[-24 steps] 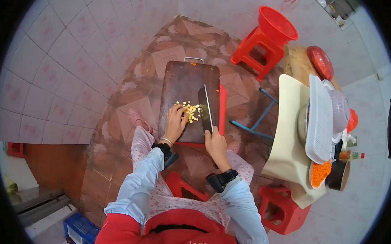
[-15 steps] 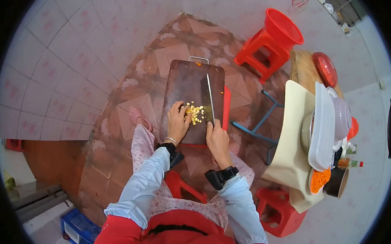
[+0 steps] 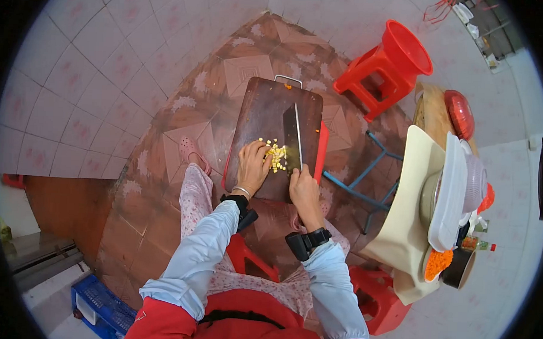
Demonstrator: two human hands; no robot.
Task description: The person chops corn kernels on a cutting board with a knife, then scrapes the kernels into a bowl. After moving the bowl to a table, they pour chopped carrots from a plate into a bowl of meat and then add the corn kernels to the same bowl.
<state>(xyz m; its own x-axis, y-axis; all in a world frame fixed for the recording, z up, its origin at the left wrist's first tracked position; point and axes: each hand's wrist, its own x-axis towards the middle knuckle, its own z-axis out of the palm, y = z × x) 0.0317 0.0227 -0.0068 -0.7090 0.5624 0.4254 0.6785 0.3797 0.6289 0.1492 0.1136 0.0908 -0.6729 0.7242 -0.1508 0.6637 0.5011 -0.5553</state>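
A dark wooden cutting board [image 3: 267,112] lies in front of me on a red stool. A small heap of yellow diced pieces [image 3: 276,156] sits near its near edge. My left hand [image 3: 252,166] rests on the board with its fingers against the left side of the heap. My right hand [image 3: 303,185] grips the handle of a cleaver [image 3: 293,134], whose blade stands on the board just right of the pieces and points away from me.
A red stool with a red basin [image 3: 408,47] stands far right. A cream table [image 3: 411,192] on the right carries white trays, a bowl, a red lid and orange grated food [image 3: 437,263]. A blue crate [image 3: 96,301] sits at lower left.
The view has shifted, so the board sits further right and higher. The cleaver blade has moved in against the heap, and my left hand has gathered the pieces closer to it.
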